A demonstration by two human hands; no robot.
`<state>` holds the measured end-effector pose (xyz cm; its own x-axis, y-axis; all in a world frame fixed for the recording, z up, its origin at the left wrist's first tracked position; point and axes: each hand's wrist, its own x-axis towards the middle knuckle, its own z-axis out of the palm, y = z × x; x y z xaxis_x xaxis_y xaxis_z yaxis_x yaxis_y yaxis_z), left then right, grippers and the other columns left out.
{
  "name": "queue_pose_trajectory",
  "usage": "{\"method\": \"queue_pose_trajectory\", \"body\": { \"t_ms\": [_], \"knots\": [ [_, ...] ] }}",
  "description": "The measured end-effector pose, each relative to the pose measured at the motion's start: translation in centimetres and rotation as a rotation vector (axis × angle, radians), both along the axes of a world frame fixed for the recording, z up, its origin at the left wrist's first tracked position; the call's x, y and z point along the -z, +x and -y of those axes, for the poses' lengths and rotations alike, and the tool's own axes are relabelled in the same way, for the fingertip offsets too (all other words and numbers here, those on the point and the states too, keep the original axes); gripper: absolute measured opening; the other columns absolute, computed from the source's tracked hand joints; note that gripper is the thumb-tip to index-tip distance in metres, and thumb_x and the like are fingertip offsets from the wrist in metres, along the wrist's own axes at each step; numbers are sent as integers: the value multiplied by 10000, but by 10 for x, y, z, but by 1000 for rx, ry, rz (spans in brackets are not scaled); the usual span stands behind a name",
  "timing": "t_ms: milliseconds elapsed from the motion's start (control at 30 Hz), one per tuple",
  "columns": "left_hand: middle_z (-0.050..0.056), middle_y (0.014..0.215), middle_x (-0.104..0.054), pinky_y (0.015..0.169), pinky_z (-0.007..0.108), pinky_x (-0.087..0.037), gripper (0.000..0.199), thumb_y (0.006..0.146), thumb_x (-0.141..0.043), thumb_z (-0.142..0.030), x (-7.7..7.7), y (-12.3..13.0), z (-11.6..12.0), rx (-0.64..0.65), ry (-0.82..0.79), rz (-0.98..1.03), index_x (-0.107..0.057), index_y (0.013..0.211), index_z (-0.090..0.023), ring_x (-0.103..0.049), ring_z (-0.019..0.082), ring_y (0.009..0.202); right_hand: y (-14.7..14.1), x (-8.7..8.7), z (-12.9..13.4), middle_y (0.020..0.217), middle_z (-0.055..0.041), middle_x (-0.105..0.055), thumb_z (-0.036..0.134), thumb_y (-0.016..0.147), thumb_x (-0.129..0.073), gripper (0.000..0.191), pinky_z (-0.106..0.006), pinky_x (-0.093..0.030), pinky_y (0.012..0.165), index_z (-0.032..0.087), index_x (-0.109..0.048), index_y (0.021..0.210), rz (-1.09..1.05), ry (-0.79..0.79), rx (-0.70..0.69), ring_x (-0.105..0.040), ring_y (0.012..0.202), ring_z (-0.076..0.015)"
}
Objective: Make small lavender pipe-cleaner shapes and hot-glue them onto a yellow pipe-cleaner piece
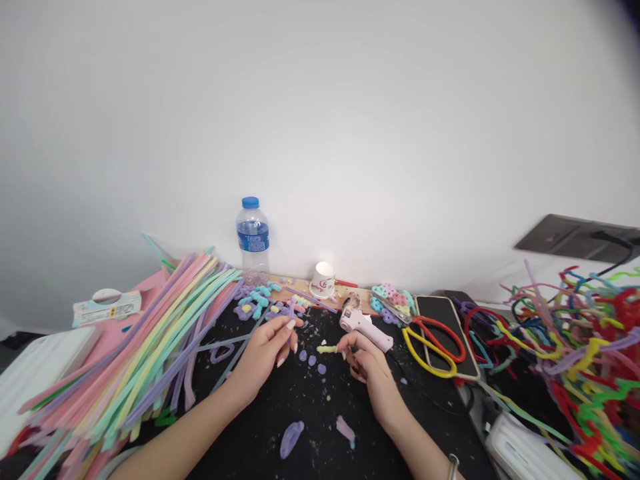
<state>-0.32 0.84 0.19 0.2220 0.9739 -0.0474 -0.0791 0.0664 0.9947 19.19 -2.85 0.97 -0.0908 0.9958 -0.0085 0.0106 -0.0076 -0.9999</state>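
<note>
My left hand (267, 347) is over the middle of the black mat, thumb and forefinger pinched at a small purple piece (293, 309) that sticks up behind the fingertips. My right hand (364, 360) pinches the right end of a short yellow fuzzy piece (327, 349), its other fingers curled. Between the hands, several small purple pieces (312, 361) lie on the mat. Just behind my right hand rests a pink glue gun (367, 328). Nearer the front edge are a purple oval (291, 439) and a pale pink piece (345, 429).
Many pastel stems (165, 340) are piled at left. Along the wall stand a water bottle (253, 235) and a paper cup (323, 279). Red-and-yellow scissors (430, 363) lie across a phone (440, 315) at right, beside tangled coloured stems (590, 340) and a white power strip (525, 450).
</note>
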Motion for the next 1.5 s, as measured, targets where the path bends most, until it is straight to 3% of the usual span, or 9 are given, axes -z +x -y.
{"method": "queue_pose_trajectory", "body": {
  "t_ms": [333,500,833,1200,1400,1500],
  "knots": [
    [-28,603,-521,433,213,-240,300,822,-486,-413,0,1,0,22,2,-24,-580,932,-151,-328,70,413,0,5,-1,730,-4,-517,342,816,-505,174,-218,-260,450,191,-574,868,95,83,-25,-379,540,-110],
    [-24,606,-538,447,216,-244,283,841,-457,-389,0,1,2,75,13,-58,-572,931,-147,-342,70,409,-1,11,-3,701,2,-508,346,852,-489,180,-228,-298,478,181,-562,860,149,128,-23,-400,552,-114],
    [-19,603,-537,444,217,-244,298,833,-456,-410,0,2,1,127,3,-66,-571,910,-147,-338,76,402,0,23,-1,666,20,-446,182,868,-363,154,-224,-311,493,194,-507,816,193,158,-54,-361,542,-111],
    [-24,610,-545,447,219,-240,266,853,-444,-368,1,2,2,139,0,-38,-587,920,-154,-340,67,406,-1,9,0,750,-14,-531,166,819,-355,216,-238,-297,476,190,-564,868,158,98,-56,-395,555,-121],
    [-23,614,-542,446,210,-244,276,864,-432,-369,1,1,2,151,7,-49,-573,930,-142,-339,61,407,1,12,0,822,-21,-543,180,836,-337,288,-237,-301,490,198,-578,991,154,131,-72,-402,573,-120],
    [-24,615,-541,452,209,-251,278,867,-427,-368,0,1,2,149,4,-56,-565,936,-136,-339,59,408,2,14,-2,738,-2,-505,196,847,-356,221,-232,-282,489,189,-565,919,181,139,-66,-376,563,-115]
  ]
}}
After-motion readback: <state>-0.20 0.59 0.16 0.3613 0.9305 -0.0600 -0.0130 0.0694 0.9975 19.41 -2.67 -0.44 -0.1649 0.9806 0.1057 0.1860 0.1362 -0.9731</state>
